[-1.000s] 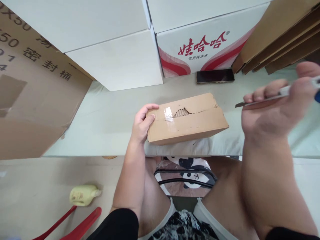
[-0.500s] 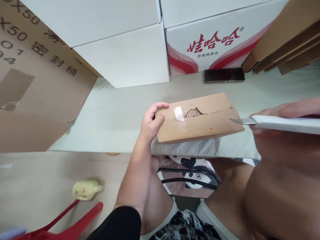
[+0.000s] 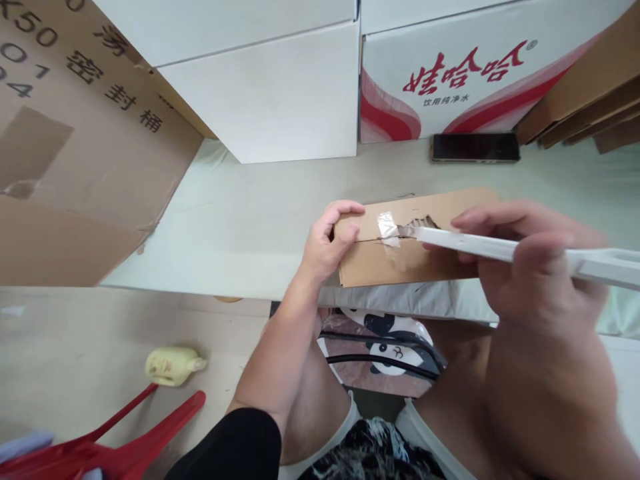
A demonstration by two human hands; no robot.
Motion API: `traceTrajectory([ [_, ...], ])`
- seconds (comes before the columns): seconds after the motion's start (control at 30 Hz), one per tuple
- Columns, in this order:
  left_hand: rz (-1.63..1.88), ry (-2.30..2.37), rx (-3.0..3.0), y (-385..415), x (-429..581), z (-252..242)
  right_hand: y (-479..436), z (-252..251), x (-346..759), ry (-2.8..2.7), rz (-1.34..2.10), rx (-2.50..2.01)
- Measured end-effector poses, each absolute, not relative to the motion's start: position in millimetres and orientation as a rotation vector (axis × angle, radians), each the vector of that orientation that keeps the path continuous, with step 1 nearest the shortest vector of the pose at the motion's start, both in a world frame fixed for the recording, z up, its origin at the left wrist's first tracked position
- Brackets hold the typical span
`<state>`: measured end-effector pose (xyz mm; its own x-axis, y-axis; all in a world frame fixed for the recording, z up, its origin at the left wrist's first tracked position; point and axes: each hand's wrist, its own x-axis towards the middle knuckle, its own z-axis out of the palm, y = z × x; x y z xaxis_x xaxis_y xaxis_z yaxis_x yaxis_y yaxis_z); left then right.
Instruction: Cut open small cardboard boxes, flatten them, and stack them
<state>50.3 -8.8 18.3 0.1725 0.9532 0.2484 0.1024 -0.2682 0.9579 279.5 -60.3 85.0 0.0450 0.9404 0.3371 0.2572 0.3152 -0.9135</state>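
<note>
A small brown cardboard box (image 3: pixel 415 263) lies on the pale green cloth near its front edge. Its top has a torn patch showing corrugation and a strip of clear tape (image 3: pixel 388 227) across the seam. My left hand (image 3: pixel 333 240) grips the box's left end, thumb on top and fingers behind it. A white utility knife (image 3: pixel 475 245) is held in my right hand (image 3: pixel 535 260), above the right part of the box. The blade tip is at the tape's right edge beside the torn patch; whether it cuts in I cannot tell.
Behind stand white cartons (image 3: pixel 280 100) and a red-and-white water carton (image 3: pixel 465 87). A phone (image 3: pixel 475 147) lies before it. Brown cartons flank the cloth (image 3: pixel 240 233) left and right. On the floor are a yellow bottle (image 3: pixel 173 366) and a red plastic object (image 3: pixel 150 433).
My right hand has brought the knife leftward from the box's right end to the tape. The box and my left hand appear slightly further right as the view has shifted.
</note>
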Motion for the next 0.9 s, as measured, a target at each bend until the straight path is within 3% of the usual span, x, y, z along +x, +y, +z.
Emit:
traceTrajectory([
  [0.13, 1.222, 1.016, 1.624, -10, 52, 18, -62, 85, 277, -1.349, 0.943, -1.089],
  [0.33, 1.182, 1.000, 1.719, -11, 48, 22, -67, 93, 280, -1.622, 0.847, -1.346],
  [0.7, 1.170, 0.988, 1.691, -13, 47, 23, -65, 96, 264, -2.035, 0.443, -1.347],
  [0.9, 1.164, 0.978, 1.669, -13, 47, 24, -65, 93, 266, -2.008, 0.457, -1.367],
])
